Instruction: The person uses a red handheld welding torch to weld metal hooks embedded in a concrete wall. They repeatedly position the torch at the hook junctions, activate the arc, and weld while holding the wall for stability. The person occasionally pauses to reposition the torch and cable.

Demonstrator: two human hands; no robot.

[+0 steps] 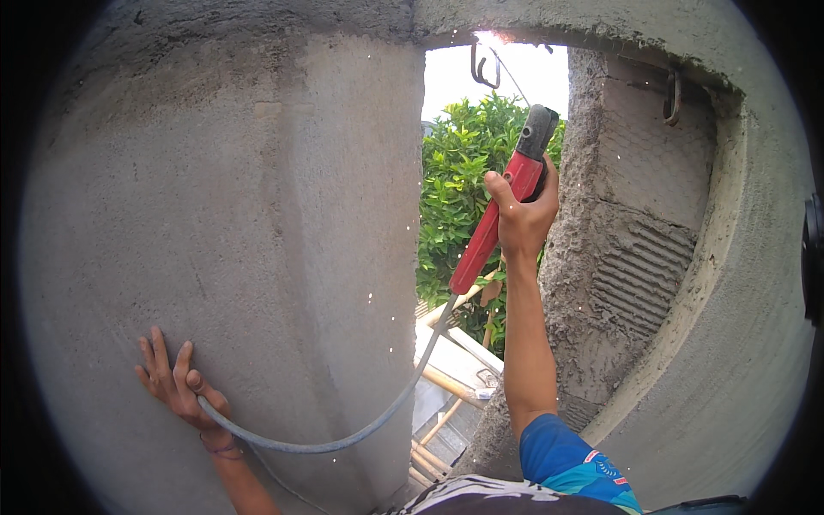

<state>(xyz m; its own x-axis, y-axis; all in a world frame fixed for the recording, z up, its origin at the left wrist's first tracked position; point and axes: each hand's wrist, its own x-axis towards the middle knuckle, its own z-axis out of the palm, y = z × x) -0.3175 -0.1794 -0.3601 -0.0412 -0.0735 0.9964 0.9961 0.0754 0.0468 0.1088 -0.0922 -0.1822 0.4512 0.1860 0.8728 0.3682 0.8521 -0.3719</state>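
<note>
My right hand [525, 215] is wrapped around the red handle of a welding electrode holder [493, 227], raised in front of a narrow opening. From its black jaws a thin welding rod [512, 79] slants up to a bright arc [493, 39] at the opening's top edge. A bent metal hook [482, 67] hangs beside the arc. My left hand [178, 378] lies against the grey concrete wall [215, 232] with its fingers spread. The grey welding cable [343, 442] sags from the holder to my left thumb; whether the thumb presses on it I cannot tell.
Another metal hook [672, 99] hangs at the upper right. Rough plaster and ribbed block [644, 275] border the opening on the right, beside a curved concrete edge [687, 343]. Through the opening show a leafy tree [455, 180] and wooden poles [451, 384] below. Small sparks are scattered about.
</note>
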